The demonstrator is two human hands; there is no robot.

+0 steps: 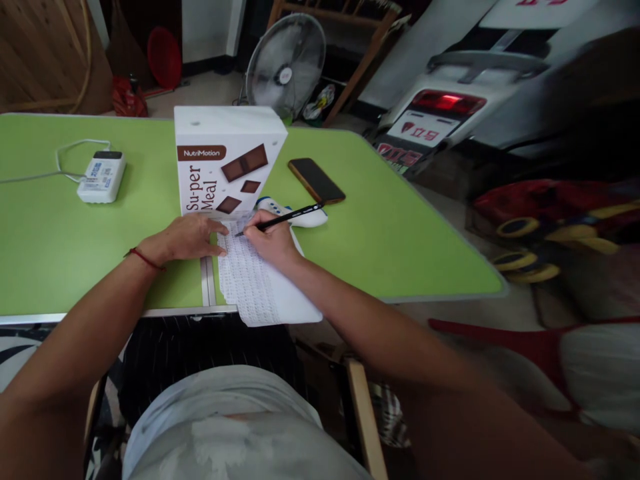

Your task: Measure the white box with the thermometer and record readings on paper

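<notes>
Pen [294,215] in right hand [273,241]: clamping it between thumb and fingers, slanting its back end up to the right and holding its tip at the upper part of a written paper [253,283], too small to tell whether touching. Laying left hand [190,237] at the paper's upper left edge, with thumb and forefinger spread apart and reaching onto the sheet. Wearing a thin red band [145,257] on the left wrist. Having the paper lying on the green surface [390,253], just beside a metal strip [208,283], and jutting out past the near edge. Showing dense rows of small marks there, too fine to read, with a white stretch along the right. Facing a white box [200,180] standing upright just beyond the hands, bearing "NutriMotion", "Su-per Meal" and pictures of brown bars. Having a white and blue device [316,219] lying just beyond the right hand, partly hidden by it, and a dark phone [317,180] lying near the pen's back end. Having a white adapter [103,180] resting well apart on the left, trailing a pale cable [37,178]. Looking past the far edge toward a round fan [286,73].
</notes>
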